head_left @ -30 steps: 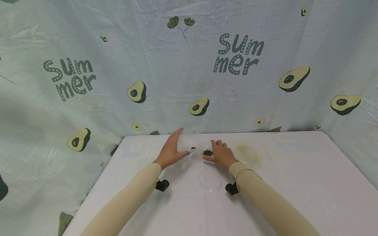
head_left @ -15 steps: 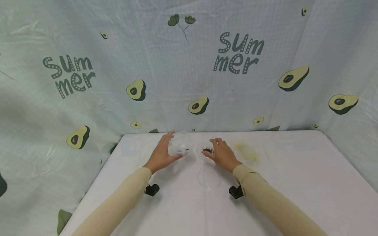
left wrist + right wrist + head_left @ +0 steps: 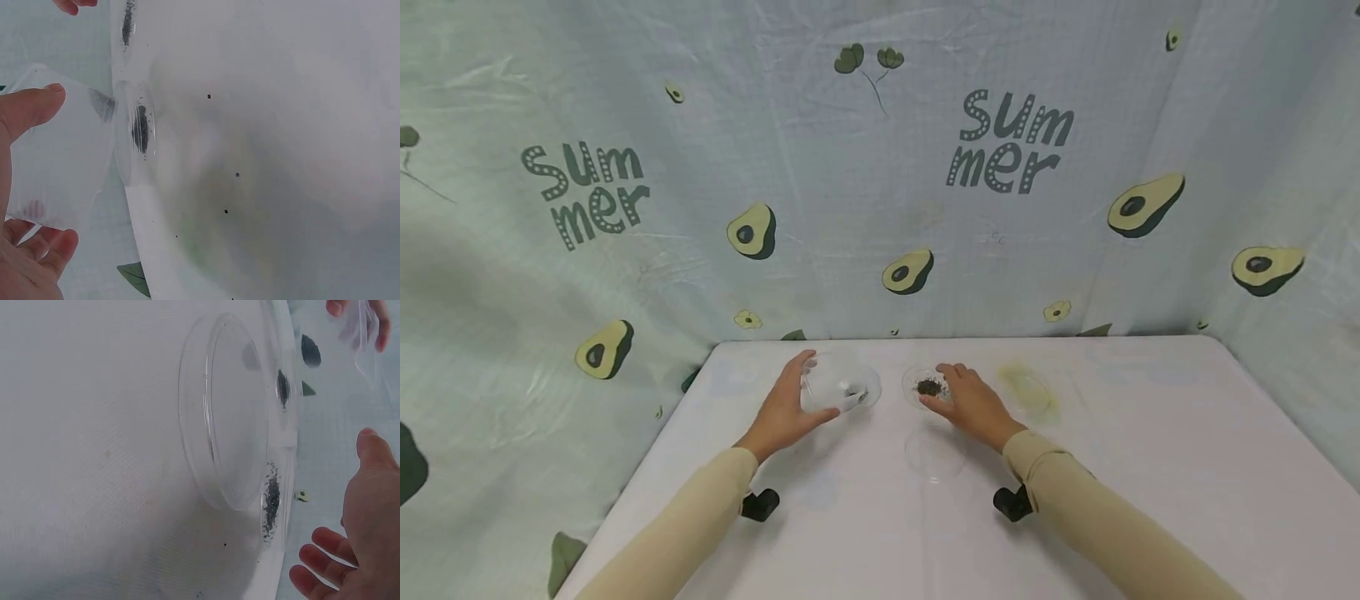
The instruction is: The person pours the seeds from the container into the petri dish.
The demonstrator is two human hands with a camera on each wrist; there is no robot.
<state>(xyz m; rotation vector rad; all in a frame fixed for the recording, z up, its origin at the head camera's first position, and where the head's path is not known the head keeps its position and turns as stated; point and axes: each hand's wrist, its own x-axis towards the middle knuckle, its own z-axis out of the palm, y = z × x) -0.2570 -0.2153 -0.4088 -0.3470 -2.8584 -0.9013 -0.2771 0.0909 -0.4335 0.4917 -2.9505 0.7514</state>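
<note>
In the head view my left hand [image 3: 782, 412] holds a clear plastic cup [image 3: 827, 379] between thumb and fingers. The cup [image 3: 62, 150] hangs beside a clear round dish [image 3: 124, 165] holding dark grains [image 3: 140, 128]. That dish partly shows behind the cup in the head view. My right hand [image 3: 973, 404] hovers at the near right side of another clear dish [image 3: 908, 385] with a small heap of dark grains [image 3: 929, 387]. In the right wrist view the right hand's fingers [image 3: 322, 562] are spread and loosely bent, holding nothing.
A clear dish [image 3: 934, 482] without grains lies nearer the front of the white table [image 3: 880, 550]. Another faint clear round piece [image 3: 1045, 400] lies over a yellowish stain to the right. Several loose dark specks [image 3: 237, 175] dot the table. A printed curtain [image 3: 850, 167] hangs behind.
My left hand has moved left and slightly toward me with the cup, away from the middle. My right hand has shifted a little right, showing more of the grain dish.
</note>
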